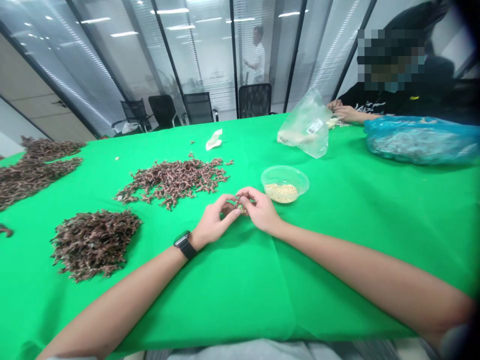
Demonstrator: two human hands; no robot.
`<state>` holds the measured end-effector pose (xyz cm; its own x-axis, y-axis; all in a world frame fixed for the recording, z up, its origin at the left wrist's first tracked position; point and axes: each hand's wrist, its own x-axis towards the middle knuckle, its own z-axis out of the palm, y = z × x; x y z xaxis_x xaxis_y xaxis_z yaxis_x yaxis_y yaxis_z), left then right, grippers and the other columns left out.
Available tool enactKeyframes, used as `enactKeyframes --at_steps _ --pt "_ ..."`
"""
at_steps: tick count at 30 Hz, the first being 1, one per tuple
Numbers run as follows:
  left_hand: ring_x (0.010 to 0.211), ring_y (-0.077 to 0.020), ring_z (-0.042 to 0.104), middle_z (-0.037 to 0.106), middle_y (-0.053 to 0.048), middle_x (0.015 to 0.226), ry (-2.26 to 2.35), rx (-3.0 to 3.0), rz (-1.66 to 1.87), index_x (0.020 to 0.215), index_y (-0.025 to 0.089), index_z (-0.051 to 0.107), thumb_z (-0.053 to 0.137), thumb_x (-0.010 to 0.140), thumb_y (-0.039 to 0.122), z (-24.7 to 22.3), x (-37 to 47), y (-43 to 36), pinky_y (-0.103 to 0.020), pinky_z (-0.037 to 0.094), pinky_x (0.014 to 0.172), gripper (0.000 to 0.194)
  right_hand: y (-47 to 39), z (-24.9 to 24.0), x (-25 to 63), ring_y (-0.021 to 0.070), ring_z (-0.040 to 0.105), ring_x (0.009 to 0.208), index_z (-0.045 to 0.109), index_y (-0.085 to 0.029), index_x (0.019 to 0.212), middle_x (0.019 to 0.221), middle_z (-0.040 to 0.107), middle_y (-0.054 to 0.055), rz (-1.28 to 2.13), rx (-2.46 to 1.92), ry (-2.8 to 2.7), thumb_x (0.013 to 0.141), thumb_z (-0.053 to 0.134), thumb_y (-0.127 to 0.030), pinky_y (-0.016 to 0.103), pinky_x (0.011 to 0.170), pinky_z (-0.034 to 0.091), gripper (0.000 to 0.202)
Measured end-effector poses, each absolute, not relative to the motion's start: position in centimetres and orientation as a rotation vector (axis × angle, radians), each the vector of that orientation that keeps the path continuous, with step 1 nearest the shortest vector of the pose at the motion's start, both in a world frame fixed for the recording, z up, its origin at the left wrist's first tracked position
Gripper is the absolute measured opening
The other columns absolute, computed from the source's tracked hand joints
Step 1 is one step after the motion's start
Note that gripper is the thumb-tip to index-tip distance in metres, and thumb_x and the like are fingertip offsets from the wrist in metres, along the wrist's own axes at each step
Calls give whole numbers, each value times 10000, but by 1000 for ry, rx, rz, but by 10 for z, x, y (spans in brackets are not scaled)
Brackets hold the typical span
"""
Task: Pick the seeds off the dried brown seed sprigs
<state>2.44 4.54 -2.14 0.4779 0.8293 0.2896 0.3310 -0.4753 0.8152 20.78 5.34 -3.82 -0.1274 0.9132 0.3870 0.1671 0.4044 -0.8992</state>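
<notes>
My left hand [216, 220], with a black watch [185, 244] on its wrist, meets my right hand [259, 210] over the green cloth. Between the fingertips of both hands is a small brownish-gold piece [241, 206], too small to make out. The fingers of each hand are bent and pinched around it. Just right of my right hand stands a clear round bowl [285, 175] holding yellowish grains [281, 192]. A loose spread of small reddish-brown pieces [180, 180] lies beyond my left hand.
A denser brown pile [95, 242] lies at left, with more brown heaps [33, 175] behind it. A clear plastic bag [305, 127], a blue bag [420, 142] and a crumpled wrapper [214, 140] lie farther back. Another person's hands [347, 112] work at the back right.
</notes>
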Motion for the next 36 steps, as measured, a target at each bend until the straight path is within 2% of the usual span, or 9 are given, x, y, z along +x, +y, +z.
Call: enactKeyframes --at_steps 8,14,16,18,20,22,36 --pt "786 -157 717 761 -16 918 1091 2259 944 1225 233 566 570 957 370 -26 27 45 -268 535 737 301 54 -38 208 170 643 897 643 -194 1026 989 701 49 831 -982 -1606 953 512 -295 308 824 495 181" --pt "710 -154 698 760 -22 870 1239 2240 1012 1171 217 590 532 966 345 -29 26 49 -257 507 671 248 54 -34 210 160 612 775 607 -197 1141 925 672 38 749 -1064 -1629 931 560 -302 281 683 474 240" --pt "647 -146 675 758 -20 832 1295 2185 1051 1137 211 594 536 961 353 -30 25 52 -248 490 626 234 55 -31 214 159 590 758 615 -196 1083 909 661 33 606 -1112 -1733 905 582 -232 295 715 465 185" --pt "597 -137 652 758 -24 811 1321 2108 1091 1106 203 590 536 957 367 -31 24 56 -240 476 583 229 54 -28 218 182 580 829 633 -190 948 908 661 46 428 -1163 -1909 877 607 -183 319 781 448 75" --pt "559 -130 634 756 -31 798 1324 2031 1121 1085 195 584 533 955 381 -32 23 60 -234 466 550 233 53 -27 220 218 566 902 638 -186 861 898 663 65 292 -1224 -2089 861 650 -207 344 819 426 25" --pt "539 -127 623 751 -34 783 1315 1980 1147 1073 191 579 529 953 393 -33 22 63 -231 464 534 240 52 -27 221 234 556 902 645 -183 851 877 662 77 229 -1292 -2201 852 681 -249 356 813 411 75" --pt "570 -121 618 748 -43 835 1270 1935 1193 1116 200 542 489 977 430 -32 24 62 -223 461 543 274 64 -41 222 192 608 792 696 -190 769 772 719 28 450 -1340 -2057 862 628 -117 302 756 392 136"
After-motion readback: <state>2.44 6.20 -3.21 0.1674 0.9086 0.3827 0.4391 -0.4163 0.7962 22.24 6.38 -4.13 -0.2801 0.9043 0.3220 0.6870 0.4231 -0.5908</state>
